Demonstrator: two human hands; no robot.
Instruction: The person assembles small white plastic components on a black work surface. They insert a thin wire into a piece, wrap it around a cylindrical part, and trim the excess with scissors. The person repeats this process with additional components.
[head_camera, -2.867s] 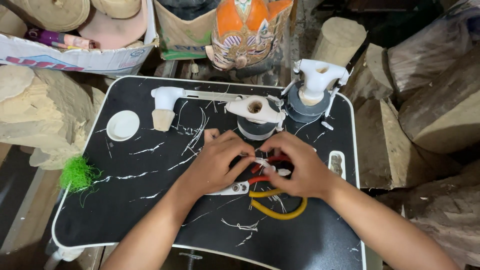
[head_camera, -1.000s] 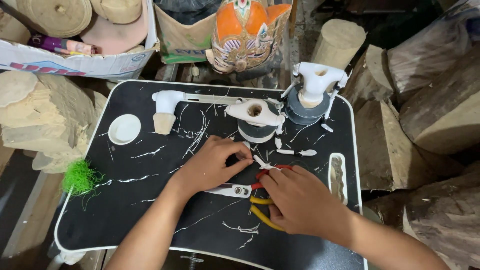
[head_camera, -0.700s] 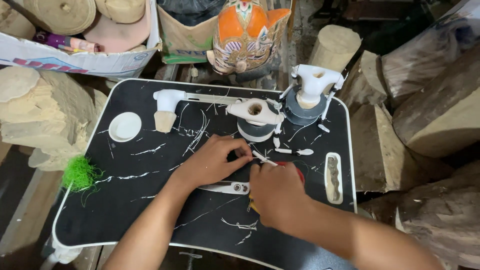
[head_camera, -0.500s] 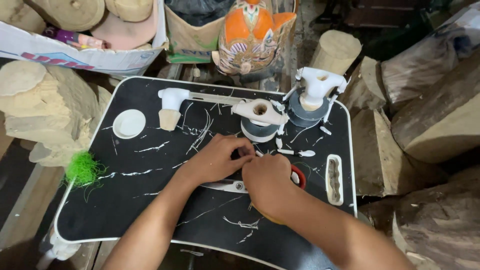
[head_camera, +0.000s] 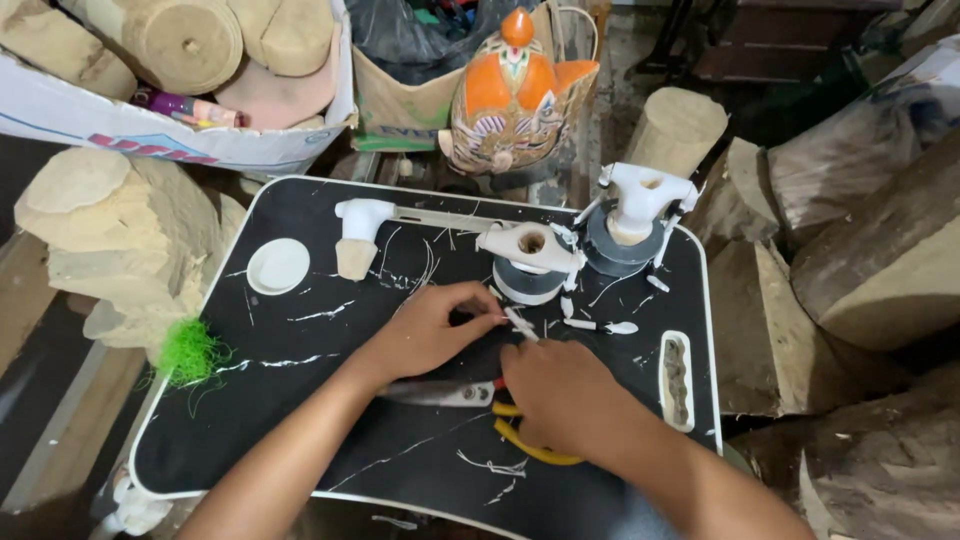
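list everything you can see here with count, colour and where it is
tray table: 1, black with white rim and white streaks, centre
shears: 1, metal blades, yellow handles, on the tray under the hands
small piece: 1, white, at the left fingertips
small dish: 1, white, round, tray's left part
carved pieces on tape rolls: 2, white on grey rolls, tray's far right
long-handled piece: 1, white with tan base, far side of tray
painted mask: 1, orange and white, beyond the tray
green tuft: 1, tray's left edge
wood blocks: several, pale, left and right of the tray
cardboard box: 1, white, top left, holding wood pieces
left hand: 1, on the tray, pinching the small piece
right hand: 1, over the shears' handles
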